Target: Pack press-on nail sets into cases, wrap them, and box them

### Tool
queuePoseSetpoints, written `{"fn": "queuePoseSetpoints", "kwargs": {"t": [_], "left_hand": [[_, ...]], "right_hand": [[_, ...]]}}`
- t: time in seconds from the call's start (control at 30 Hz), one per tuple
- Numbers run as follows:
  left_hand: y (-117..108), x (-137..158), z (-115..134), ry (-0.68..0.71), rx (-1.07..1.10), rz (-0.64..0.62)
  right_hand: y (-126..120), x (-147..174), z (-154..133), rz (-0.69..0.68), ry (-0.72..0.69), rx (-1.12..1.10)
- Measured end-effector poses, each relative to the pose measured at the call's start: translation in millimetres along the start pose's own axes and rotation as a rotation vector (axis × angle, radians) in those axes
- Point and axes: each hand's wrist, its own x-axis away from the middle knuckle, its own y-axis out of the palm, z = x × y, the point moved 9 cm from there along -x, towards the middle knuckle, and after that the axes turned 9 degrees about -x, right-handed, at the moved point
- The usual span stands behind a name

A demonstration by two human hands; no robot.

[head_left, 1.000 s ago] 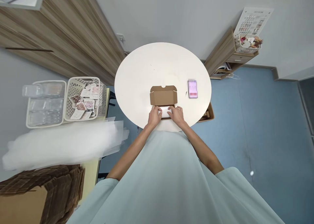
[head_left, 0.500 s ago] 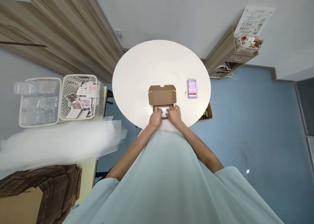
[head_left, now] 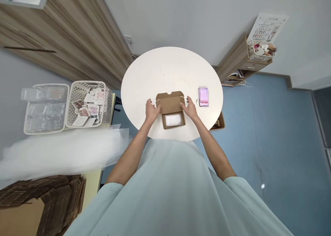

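Note:
An open brown cardboard box [head_left: 163,124] sits near the front edge of the round white table [head_left: 144,70], its lid [head_left: 170,104] raised on the far side with the side flaps out. Inside lies a white wrapped packet [head_left: 173,120], flat between the walls. At the lid's left edge is my left hand [head_left: 152,110], fingers apart, the thumb by the side flap. My right hand [head_left: 189,108] is at the lid's right edge, also with fingers spread and the thumb by the flap. Neither hand is closed round the cardboard.
A phone [head_left: 203,96] lies on the table's right side. To the left are a basket of cards [head_left: 85,105], a bin of clear plastic containers [head_left: 46,108], a pile of white translucent sheets [head_left: 64,153] and stacked flat cardboard [head_left: 51,201]. Another cardboard box [head_left: 219,122] is below the table's right edge.
Both hands have left the white packet inside the box and moved outward and up to the two sides of the lid. The packet now shows fully. The view has shifted slightly.

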Motion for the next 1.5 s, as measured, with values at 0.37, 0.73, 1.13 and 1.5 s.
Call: {"fn": "queuePoseSetpoints", "kwargs": {"t": [0.37,0.73,1.13,1.5], "left_hand": [[6,-8,26,0.036,0.224,-0.12],[23,23,24,0.219,0.38,-0.065],[23,94,-3,0.484,-0.038,0.016],[16,116,-8,0.496,-0.127,0.015]], "right_hand": [[-7,-19,-13,-0.026,0.01,-0.237],[-9,33,-12,0.032,-0.248,-0.196],[6,108,9,0.038,-0.314,0.071],[4,132,13,0.068,-0.209,0.154]]}}
